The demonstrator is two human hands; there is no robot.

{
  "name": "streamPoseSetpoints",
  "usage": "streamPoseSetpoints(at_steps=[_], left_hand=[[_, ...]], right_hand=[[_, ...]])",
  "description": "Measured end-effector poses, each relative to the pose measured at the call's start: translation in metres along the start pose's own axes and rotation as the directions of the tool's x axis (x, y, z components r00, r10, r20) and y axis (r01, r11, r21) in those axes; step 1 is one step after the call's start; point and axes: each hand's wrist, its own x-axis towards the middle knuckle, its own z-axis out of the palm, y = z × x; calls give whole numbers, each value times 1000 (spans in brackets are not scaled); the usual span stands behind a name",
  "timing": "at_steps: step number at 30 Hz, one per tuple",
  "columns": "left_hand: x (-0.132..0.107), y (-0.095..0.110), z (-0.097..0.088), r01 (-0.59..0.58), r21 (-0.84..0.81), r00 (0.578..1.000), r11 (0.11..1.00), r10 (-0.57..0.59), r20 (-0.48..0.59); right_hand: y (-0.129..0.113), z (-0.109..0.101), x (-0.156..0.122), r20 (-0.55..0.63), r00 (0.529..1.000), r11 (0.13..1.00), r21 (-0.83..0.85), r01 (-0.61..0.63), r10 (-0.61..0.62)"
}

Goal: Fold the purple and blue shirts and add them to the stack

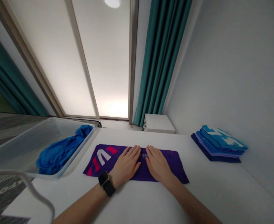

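Observation:
A purple folded garment (174, 161) with pink and white markings at its left end lies flat across the white table (151, 199). My left hand (127, 165) rests palm down on its middle, fingers stretched out, with a black watch on the wrist. My right hand (157, 164) lies flat beside it, also palm down with fingers extended. The two hands sit side by side, almost touching, and hold nothing.
A clear plastic bin (18, 146) at the left holds a crumpled blue garment (60, 149). A stack of folded blue and purple garments (219, 143) sits at the right by the wall. A small white cabinet (158, 123), teal curtains and a window stand behind.

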Motion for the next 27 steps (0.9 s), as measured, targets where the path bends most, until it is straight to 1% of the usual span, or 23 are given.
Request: streamPoseSetpoints(at_steps=[2, 6, 9, 13, 15, 18, 23, 27], left_hand=[[-4, 4, 12, 13, -8, 1000, 1000, -13, 20], [-10, -3, 27, 84, -19, 994, 996, -83, 78], [-11, -5, 30, 115, -12, 991, 993, -113, 76], [-13, -7, 28, 172, 0, 984, 985, -172, 47], [-18, -14, 26, 205, 6, 977, 979, -205, 53], [-28, -30, 21, 247, 16, 966, 969, -247, 81], [-44, -59, 16, 310, 26, 940, 950, -311, 138], [-49, -75, 13, 361, 46, 915, 932, -363, 177]], right_hand=[[-6, 10, -6, 37, 999, 998, 54, 25, -27], [-2, 24, -10, 121, 992, 995, 103, 9, -22], [0, 25, -9, 141, 990, 993, 116, 5, -22], [-1, 18, -9, 161, 987, 993, 114, -22, 3], [-1, 15, -10, 170, 985, 994, 102, -43, 25], [2, 13, -12, 183, 982, 993, 102, -57, 38], [5, 17, -13, 178, 983, 991, 121, -57, 35], [7, 19, -14, 174, 984, 991, 115, -66, 45]])
